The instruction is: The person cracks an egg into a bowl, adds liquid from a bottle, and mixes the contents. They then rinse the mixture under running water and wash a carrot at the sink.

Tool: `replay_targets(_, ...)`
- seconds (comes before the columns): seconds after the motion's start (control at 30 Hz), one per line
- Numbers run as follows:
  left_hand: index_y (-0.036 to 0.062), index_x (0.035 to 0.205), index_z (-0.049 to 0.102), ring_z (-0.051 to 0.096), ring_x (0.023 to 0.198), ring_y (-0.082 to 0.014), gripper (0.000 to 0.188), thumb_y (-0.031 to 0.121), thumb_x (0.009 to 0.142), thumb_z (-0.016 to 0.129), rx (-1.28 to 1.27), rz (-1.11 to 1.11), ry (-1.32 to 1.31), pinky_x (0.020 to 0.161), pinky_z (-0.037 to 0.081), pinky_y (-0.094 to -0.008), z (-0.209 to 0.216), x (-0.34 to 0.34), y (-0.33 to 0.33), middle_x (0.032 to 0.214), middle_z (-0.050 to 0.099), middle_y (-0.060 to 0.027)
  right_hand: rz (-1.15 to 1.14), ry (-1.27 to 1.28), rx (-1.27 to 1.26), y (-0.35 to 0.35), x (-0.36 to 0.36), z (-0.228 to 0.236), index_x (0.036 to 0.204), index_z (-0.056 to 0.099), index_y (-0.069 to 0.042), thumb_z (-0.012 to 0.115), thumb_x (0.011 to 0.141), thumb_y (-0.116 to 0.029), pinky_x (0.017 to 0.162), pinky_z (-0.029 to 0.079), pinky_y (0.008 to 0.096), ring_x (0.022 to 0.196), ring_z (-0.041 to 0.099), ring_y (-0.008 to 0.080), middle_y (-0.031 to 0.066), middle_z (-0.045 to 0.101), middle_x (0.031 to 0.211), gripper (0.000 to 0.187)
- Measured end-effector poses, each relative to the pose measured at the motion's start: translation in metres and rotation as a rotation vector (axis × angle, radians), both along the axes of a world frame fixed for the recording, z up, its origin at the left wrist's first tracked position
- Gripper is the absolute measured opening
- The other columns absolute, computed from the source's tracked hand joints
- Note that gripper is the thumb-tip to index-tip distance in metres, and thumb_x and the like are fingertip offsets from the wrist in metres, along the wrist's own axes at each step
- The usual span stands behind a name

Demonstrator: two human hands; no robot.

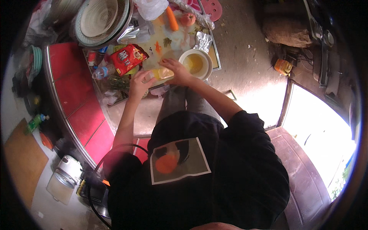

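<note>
A small yellowish, see-through thing (163, 73) lies between my two hands over the near side of the low table; its exact kind is hard to make out. My left hand (141, 83) grips its left end, thumb and fingers curved round it. At its other end my right hand (178, 72) has its fingers bent over it from the right. Just right of that hand stands a white bowl (209, 65) with yellow liquid (193, 63) in it. A red snack bag (128, 59) lies beyond my left hand, and a clear plastic bottle (103, 71) rests on its side left of it.
On the table's far part are a carrot (171, 19), a reddish round fruit or vegetable (187, 19), crumpled foil (203, 41) and a white plastic bag (150, 8). A pale strainer basket (99, 17) sits in stacked basins at far left. Red tiled ledge (78, 97) runs along the left.
</note>
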State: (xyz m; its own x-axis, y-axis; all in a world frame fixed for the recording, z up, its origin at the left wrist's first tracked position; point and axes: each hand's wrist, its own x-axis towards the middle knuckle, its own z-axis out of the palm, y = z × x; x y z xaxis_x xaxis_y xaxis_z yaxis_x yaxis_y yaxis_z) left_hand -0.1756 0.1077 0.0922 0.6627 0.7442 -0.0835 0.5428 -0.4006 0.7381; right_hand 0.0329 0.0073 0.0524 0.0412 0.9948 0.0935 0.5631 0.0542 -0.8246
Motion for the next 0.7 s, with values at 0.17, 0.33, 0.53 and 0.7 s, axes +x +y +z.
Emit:
replay_targets(0.17,0.0045,0.103,0.067,0.062,0.085,-0.0305,0.037,0.017,0.071,0.078,0.051,-0.009,0.194,0.077,0.05,-0.0382,-0.032,-0.005,0.007,0.097,0.064,-0.0141,-0.454,-0.101,-0.166,-0.045,0.054,-0.046,0.126,0.055,-0.011,0.078,0.068,-0.018,0.1,0.04,0.0428,0.118,0.048,0.0365,0.018,0.051,0.128,0.063)
replay_targets(0.33,0.0072,0.105,0.066,0.06,0.094,-0.0318,0.037,0.017,0.07,0.077,0.019,-0.027,0.232,0.083,0.049,-0.039,-0.058,-0.011,0.005,0.1,0.061,-0.0141,-1.04,0.035,-0.413,-0.104,0.091,-0.076,0.115,0.059,-0.004,0.08,0.068,-0.026,0.093,0.045,0.0428,0.106,0.056,0.0369,0.0173,0.058,0.113,0.056)
replay_targets(0.53,0.0096,0.107,0.065,0.056,0.102,-0.032,0.039,0.013,0.07,0.076,0.046,-0.05,0.322,0.087,0.047,-0.0393,-0.065,-0.012,-0.001,0.106,0.058,-0.0136,-0.803,0.35,-0.776,-0.113,0.099,-0.106,0.117,0.06,-0.008,0.083,0.066,-0.035,0.073,0.054,0.0416,0.086,0.067,0.0286,0.015,0.068,0.097,0.062)
replay_targets(0.7,0.0097,0.111,0.063,0.055,0.106,-0.0319,0.044,0.015,0.07,0.076,0.073,-0.072,0.385,0.089,0.046,-0.0389,-0.055,-0.007,-0.006,0.111,0.057,-0.0138,-0.855,0.601,-0.715,-0.122,0.099,-0.127,0.11,0.067,-0.009,0.078,0.068,-0.026,0.051,0.054,0.0324,0.062,0.067,0.016,0.0091,0.07,0.08,0.046)
